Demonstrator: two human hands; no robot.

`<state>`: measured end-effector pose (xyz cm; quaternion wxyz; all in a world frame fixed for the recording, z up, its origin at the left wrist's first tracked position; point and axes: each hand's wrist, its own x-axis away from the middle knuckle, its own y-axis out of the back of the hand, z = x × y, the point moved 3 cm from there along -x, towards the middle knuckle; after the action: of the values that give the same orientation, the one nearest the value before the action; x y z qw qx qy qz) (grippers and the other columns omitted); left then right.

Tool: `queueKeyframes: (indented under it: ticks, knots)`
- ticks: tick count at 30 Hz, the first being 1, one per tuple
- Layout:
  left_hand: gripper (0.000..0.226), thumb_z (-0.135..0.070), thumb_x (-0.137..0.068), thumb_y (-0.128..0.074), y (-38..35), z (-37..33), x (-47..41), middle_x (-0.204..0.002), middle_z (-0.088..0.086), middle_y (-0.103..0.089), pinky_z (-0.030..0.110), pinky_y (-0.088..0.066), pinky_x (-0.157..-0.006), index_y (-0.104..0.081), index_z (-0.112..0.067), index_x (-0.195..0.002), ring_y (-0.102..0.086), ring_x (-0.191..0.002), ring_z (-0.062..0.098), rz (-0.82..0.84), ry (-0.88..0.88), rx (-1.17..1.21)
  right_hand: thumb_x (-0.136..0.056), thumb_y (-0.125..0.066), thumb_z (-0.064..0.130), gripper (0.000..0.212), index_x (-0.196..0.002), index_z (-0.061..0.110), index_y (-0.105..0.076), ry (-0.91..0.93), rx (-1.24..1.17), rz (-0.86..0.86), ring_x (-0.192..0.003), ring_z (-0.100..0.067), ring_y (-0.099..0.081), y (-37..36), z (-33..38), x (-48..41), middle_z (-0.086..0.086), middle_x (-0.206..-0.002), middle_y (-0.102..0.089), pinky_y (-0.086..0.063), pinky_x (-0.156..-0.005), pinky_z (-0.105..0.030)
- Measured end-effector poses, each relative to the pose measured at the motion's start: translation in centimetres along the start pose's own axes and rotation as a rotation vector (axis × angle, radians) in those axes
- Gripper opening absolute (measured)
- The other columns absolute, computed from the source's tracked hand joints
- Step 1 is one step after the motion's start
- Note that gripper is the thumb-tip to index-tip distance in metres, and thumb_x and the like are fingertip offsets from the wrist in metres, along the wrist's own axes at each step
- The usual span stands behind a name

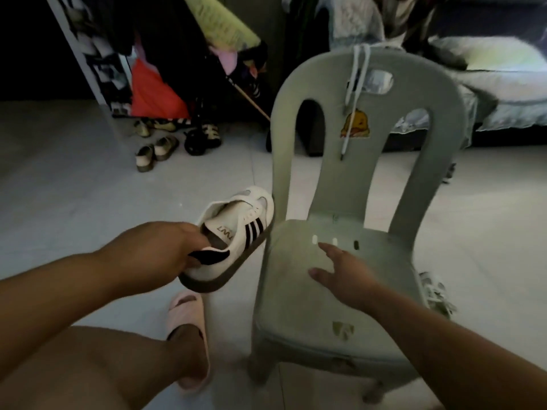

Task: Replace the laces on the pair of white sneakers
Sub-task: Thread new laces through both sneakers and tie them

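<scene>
The left hand [165,247] grips a white sneaker [236,229] by the heel, its eyelets bare. The right hand [340,272] hovers spread over the chair seat [296,309], holding nothing. Beyond it laces [356,90] hang on the chair back [322,93]. Right of it lies, perhaps, the second sneaker [435,291]. Threading looks not yet begun on either.

Pale tiled floor [74,179] carrying a grey-green plastic chair [296,321].
Pale laces [359,72] drape over the chair's top edge; on the floor, sandals [157,152] and dark shoes [202,137] lie toward its far left, a pale shoe [435,291] just beside the chair's right edge.
</scene>
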<state>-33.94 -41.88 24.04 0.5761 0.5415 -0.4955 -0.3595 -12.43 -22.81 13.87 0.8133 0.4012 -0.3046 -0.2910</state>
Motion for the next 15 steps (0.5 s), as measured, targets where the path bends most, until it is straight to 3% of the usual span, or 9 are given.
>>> queueKeyframes:
  ticks: [4,7,10,13,15]
  knots:
    - [0.022,-0.035,-0.094,-0.051,0.4,-4.7,0.1,-0.108,-0.019,-0.058,0.016,-0.041,-0.08,-0.063,-0.039,-0.112,-0.053,-0.098,0.002,-0.083,-0.063,0.068,-0.093,-0.049,0.051,0.063,-0.148,0.029,-0.028,-0.029,-0.285,-0.052,-0.123,-0.024,-0.051,3.5,-1.7,1.7,-0.005,-0.145,-0.045,-0.043,-0.1,-0.037]
    - [0.021,-0.035,-0.093,-0.053,0.2,-7.7,-0.9,-0.103,-0.018,-0.057,0.019,-0.039,-0.079,-0.063,-0.035,-0.111,-0.054,-0.099,0.005,-0.129,-0.104,0.094,-0.095,-0.046,0.05,0.06,-0.147,0.024,-0.031,-0.092,-0.522,-0.068,-0.108,-0.022,-0.059,5.6,-2.9,2.2,-0.005,-0.142,-0.047,-0.047,-0.092,-0.034]
    - [0.022,-0.038,-0.094,-0.052,0.0,-10.6,-1.9,-0.108,-0.015,-0.06,0.021,-0.039,-0.079,-0.062,-0.033,-0.113,-0.055,-0.099,0.007,-0.164,-0.137,0.109,-0.095,-0.042,0.053,0.058,-0.144,0.022,-0.037,-0.143,-0.554,-0.04,-0.095,-0.015,-0.06,6.5,-4.1,2.3,-0.004,-0.141,-0.047,-0.041,-0.066,-0.023]
    - [0.026,-0.041,-0.093,-0.05,-0.2,-12.4,-2.5,-0.111,-0.016,-0.06,0.02,-0.041,-0.082,-0.063,-0.035,-0.114,-0.055,-0.101,0.006,-0.152,-0.19,0.158,-0.098,-0.04,0.048,0.054,-0.144,0.02,-0.037,-0.148,-0.57,-0.039,-0.102,-0.017,-0.056,6.6,-5.0,1.9,-0.004,-0.139,-0.048,-0.036,-0.058,-0.016]
    - [0.026,-0.044,-0.093,-0.05,-0.6,-13.4,-3.3,-0.108,-0.018,-0.059,0.02,-0.041,-0.081,-0.063,-0.038,-0.114,-0.055,-0.1,0.004,-0.121,-0.24,0.2,-0.1,-0.039,0.042,0.041,-0.134,0.02,-0.048,-0.135,-0.638,-0.036,-0.098,-0.015,-0.058,6.6,-4.9,1.4,-0.004,-0.131,-0.056,-0.037,-0.054,-0.013]
